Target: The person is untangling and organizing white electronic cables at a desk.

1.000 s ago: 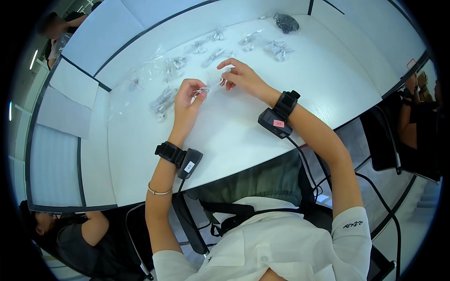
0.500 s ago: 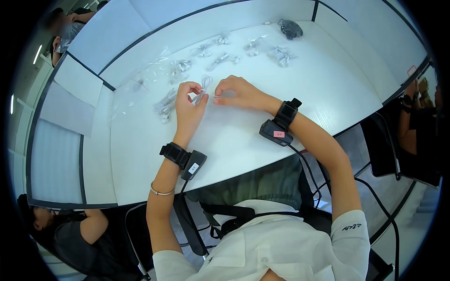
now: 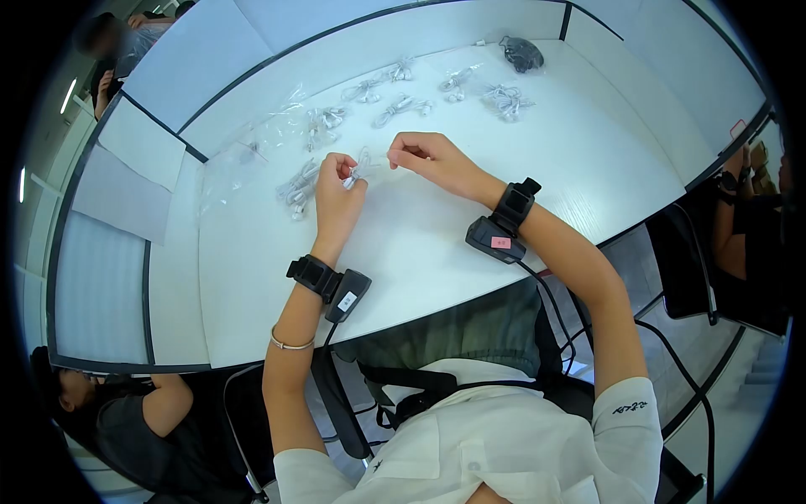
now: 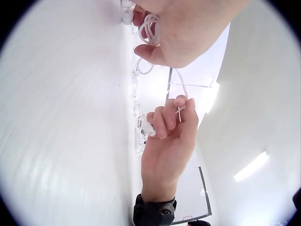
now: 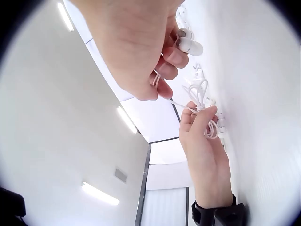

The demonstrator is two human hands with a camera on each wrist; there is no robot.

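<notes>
Pinched upright in my left hand [image 3: 338,200] is the coiled cable [image 5: 199,89] of a pair of white earphones, its loops standing above the thumb and fingers. My right hand [image 3: 442,168], a little to the right, pinches a strand [image 4: 182,81] running from that coil between thumb and forefinger. In the right wrist view, white earbuds [image 5: 190,44] lie against the right hand's curled fingers. Both hands are raised over the white table [image 3: 403,244].
Several bundled white earphones, among them one bundle [image 3: 298,190] left of the left hand and another [image 3: 506,101] farther back, lie on the table. A dark grey bundle [image 3: 522,54] sits at the back. Clear plastic bags [image 3: 281,126] lie back left; white partitions [image 3: 403,29] surround the tabletop.
The left hand has turned the earphone coil upright. The right hand has moved lower and drawn a strand out to the right, its fingers curling in more.
</notes>
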